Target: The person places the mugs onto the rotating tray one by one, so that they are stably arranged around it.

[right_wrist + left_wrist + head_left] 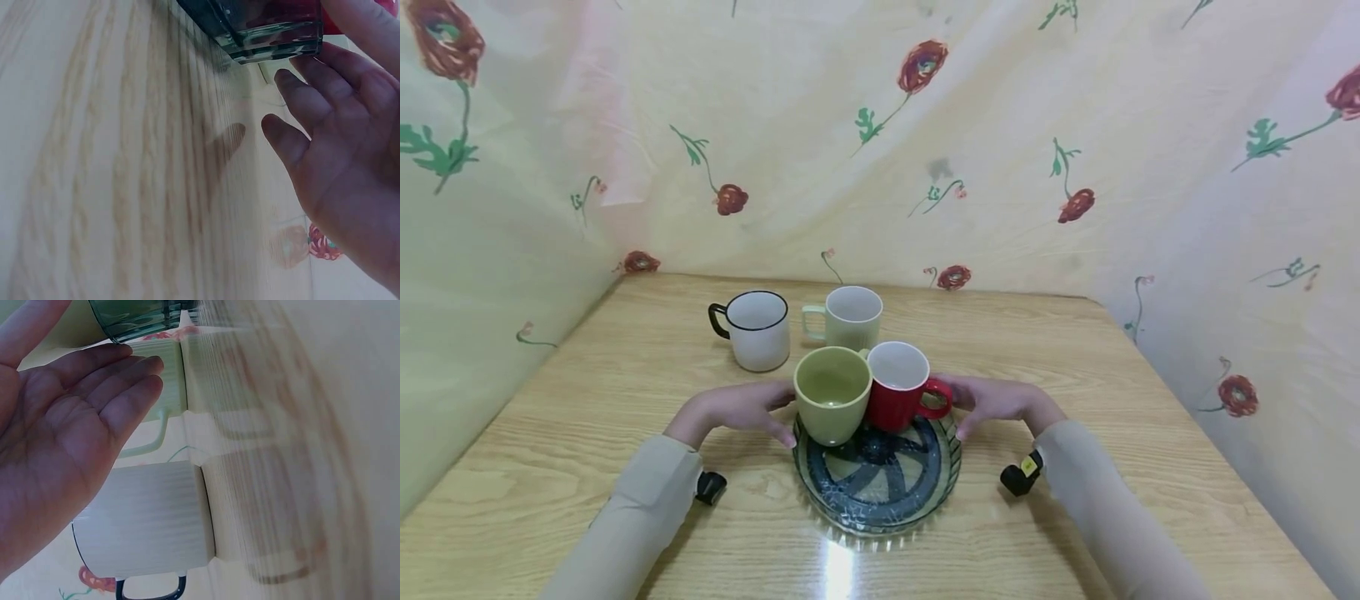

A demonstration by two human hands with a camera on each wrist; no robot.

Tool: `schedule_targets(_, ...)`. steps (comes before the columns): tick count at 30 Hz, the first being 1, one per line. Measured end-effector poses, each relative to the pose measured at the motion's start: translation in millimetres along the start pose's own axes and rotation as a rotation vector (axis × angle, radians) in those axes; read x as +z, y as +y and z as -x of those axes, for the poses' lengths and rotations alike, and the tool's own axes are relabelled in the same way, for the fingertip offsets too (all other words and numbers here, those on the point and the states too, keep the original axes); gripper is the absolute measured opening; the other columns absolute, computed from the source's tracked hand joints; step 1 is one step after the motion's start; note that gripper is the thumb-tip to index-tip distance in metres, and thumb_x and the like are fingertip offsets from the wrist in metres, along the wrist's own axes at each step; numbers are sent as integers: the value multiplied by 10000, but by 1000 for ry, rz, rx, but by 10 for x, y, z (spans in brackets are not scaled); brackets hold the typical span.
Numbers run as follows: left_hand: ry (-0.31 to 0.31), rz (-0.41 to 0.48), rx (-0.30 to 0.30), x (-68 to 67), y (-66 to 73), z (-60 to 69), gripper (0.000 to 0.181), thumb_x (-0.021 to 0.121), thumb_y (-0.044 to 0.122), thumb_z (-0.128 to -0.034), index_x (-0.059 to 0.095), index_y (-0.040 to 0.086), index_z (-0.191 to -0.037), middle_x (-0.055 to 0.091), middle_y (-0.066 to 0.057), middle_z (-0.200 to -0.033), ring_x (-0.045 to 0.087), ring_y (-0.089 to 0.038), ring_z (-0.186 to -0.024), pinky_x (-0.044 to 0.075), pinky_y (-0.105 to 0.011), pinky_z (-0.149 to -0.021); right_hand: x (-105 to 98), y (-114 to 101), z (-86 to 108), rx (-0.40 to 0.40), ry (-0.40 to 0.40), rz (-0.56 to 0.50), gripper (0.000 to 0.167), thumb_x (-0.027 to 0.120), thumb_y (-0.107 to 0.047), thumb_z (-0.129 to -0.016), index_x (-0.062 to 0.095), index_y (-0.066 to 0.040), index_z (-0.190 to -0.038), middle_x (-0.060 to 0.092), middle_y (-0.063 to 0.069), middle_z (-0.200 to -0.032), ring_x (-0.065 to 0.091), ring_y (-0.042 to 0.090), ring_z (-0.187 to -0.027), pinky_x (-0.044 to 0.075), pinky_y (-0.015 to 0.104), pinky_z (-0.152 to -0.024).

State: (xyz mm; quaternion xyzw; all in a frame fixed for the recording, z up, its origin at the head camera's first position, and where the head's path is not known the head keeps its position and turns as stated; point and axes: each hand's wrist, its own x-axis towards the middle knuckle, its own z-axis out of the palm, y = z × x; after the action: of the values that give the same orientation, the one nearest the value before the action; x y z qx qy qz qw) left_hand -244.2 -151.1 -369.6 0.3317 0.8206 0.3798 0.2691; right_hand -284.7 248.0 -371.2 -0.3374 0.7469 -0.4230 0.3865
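Note:
A round glass plate [876, 492] with a dark blue pattern lies on the table, bearing a yellow-green mug [832, 400] and a red mug [891, 404] on its far half. The left hand [748, 408] is at the plate's left rim, fingers extended, thumb toward the front. Opposite it, the right hand [992, 398] has its fingers at the right rim near the red handle. In the wrist views, the fingers of the left hand [69, 425] and the right hand [344, 125] reach the glass edge; whether they bear on it cannot be told.
Behind the plate stand a white mug [760, 333] with a black rim and handle, at the left, and a pale green mug [853, 318] nearer the middle. A flowered cloth [820, 150] hangs behind the wooden table [625, 375] and along its sides.

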Motion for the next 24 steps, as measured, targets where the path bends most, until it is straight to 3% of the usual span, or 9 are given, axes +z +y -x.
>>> schedule_targets(6,-3,-4,2,-5,28,-7,860,742,154,-841,235,-51,-1505,221,-253,-1579,215,-445,-1456,215,-550,-1192,-12,-5,11,-6,-16,-9,1044,760,-26,-783,43,32,-1539,110,222,-1617,50,393,-1495,104,509,-1195)
schedule_targets(11,-4,-9,-6,-2,37,-9,845,732,158,-853,236,-47,-1506,227,-259,-1575,221,-452,-1452,220,-559,-1188,-7,15,3,-28,-21,-2,996,754,-49,-806,85,27,-1539,131,215,-1616,63,397,-1495,85,539,-1194)
schedule_targets(19,1,-46,-17,-6,65,2,782,691,164,-891,251,-41,-1504,247,-270,-1564,236,-448,-1448,235,-560,-1182,78,22,82,29,77,14,975,760,-70,-799,133,2,-1543,197,201,-1605,133,400,-1491,112,571,-1201)
schedule_targets(24,1,-43,-29,-17,77,11,756,674,172,-905,262,-44,-1500,247,-282,-1559,234,-453,-1446,232,-566,-1181,147,16,121,19,103,-13,957,763,-72,-796,169,-27,-1544,262,173,-1591,192,372,-1486,137,547,-1202)
